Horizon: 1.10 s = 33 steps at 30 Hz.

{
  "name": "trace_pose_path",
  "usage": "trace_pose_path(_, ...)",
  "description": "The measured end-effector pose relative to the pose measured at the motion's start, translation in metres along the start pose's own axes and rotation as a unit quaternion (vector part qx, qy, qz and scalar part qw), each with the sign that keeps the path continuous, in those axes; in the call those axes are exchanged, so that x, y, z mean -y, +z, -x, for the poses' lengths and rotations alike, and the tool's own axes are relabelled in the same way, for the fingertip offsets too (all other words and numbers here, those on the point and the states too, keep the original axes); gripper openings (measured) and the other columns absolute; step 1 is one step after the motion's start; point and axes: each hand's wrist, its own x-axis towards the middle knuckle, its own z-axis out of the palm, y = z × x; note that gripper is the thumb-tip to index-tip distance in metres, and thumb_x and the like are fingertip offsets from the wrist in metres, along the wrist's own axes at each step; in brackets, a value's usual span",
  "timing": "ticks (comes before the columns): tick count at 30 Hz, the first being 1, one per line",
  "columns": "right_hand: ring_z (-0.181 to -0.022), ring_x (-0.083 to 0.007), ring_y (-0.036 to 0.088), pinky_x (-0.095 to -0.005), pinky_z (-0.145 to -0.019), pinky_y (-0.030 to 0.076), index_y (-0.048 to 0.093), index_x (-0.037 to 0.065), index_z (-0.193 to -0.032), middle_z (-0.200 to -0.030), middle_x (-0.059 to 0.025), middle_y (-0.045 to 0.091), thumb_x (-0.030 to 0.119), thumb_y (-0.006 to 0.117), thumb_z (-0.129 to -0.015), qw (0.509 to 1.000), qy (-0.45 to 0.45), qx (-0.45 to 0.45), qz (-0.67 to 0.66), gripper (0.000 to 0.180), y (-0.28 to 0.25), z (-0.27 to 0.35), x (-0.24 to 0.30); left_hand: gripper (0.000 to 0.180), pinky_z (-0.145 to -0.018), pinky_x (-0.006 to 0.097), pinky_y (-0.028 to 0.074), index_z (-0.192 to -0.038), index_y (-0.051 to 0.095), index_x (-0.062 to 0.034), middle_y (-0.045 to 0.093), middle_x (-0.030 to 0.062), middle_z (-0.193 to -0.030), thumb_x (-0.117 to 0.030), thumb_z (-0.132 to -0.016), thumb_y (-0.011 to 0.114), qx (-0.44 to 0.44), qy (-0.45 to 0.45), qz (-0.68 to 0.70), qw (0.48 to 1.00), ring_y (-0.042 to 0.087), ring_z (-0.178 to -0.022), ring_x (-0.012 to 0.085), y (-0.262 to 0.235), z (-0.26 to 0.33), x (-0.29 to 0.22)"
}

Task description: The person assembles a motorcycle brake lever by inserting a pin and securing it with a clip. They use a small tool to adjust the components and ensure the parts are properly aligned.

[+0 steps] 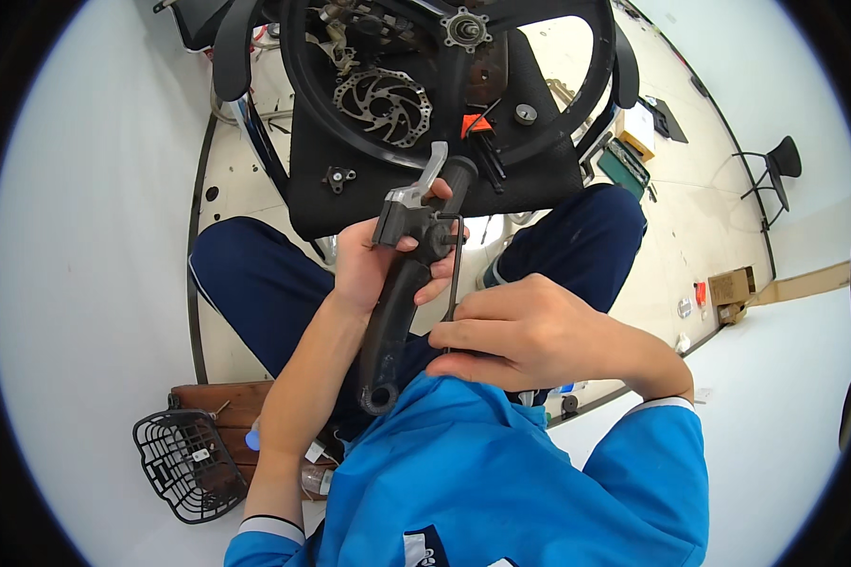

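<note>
My left hand [357,269] is wrapped round a black handlebar piece [388,326] that slants over my lap, its lower end ringed by a round hole. On it sits a brake lever [432,168] with a silver blade and a dark clamp body. In my right hand [525,331], thumb and fingers pinch the long arm of a black hex key [457,269]. The key's short bent end meets the clamp by my left fingers; whether it is seated in a bolt I cannot tell.
Ahead, a black chair seat [317,210] bears a wheel [298,80], a brake disc [385,106], an orange hex key holder [477,125] and a small black part [338,179]. A black basket [182,472] stands lower left. A green case [624,168] lies right.
</note>
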Motion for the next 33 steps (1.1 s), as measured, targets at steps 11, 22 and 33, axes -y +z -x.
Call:
trace_pose_path(11,-0.058,-0.0200,0.064,-0.0297,-0.047,0.051,0.068,0.003,-0.089,-0.071,-0.0053,0.062,0.006,0.076,-0.075,0.997,0.053,-0.046,-0.029,0.016,-0.002,0.014,0.010,0.068,-0.038,0.030,0.048,-0.132,0.036,-0.0061,0.048,0.0219,-0.096,-0.016,-0.067,0.057,0.003,0.042,-0.014,0.999,0.055,-0.068,0.0256,0.009,0.001,0.000)
trace_pose_path(22,-0.068,-0.0228,0.066,-0.0290,-0.061,0.053,0.071,0.002,-0.093,-0.081,-0.0090,0.068,-0.007,0.067,-0.074,0.992,0.110,-0.069,0.002,0.021,-0.017,0.040,-0.007,0.073,-0.036,0.032,0.048,-0.132,0.035,-0.0032,0.048,0.0263,-0.098,-0.018,-0.065,0.060,0.126,-0.024,0.096,0.987,0.054,-0.063,0.0270,0.007,0.001,-0.003)
trace_pose_path(33,-0.084,-0.0162,0.069,-0.0271,-0.080,0.057,0.069,-0.004,-0.095,-0.096,-0.0108,0.068,-0.005,0.069,-0.085,0.967,0.164,-0.163,-0.110,0.010,-0.077,0.031,-0.051,0.059,-0.040,0.033,0.046,-0.132,0.038,0.0016,0.054,0.0221,-0.103,-0.025,-0.080,0.038,0.091,-0.064,-0.009,0.994,0.056,-0.064,0.0271,0.010,0.008,0.002)
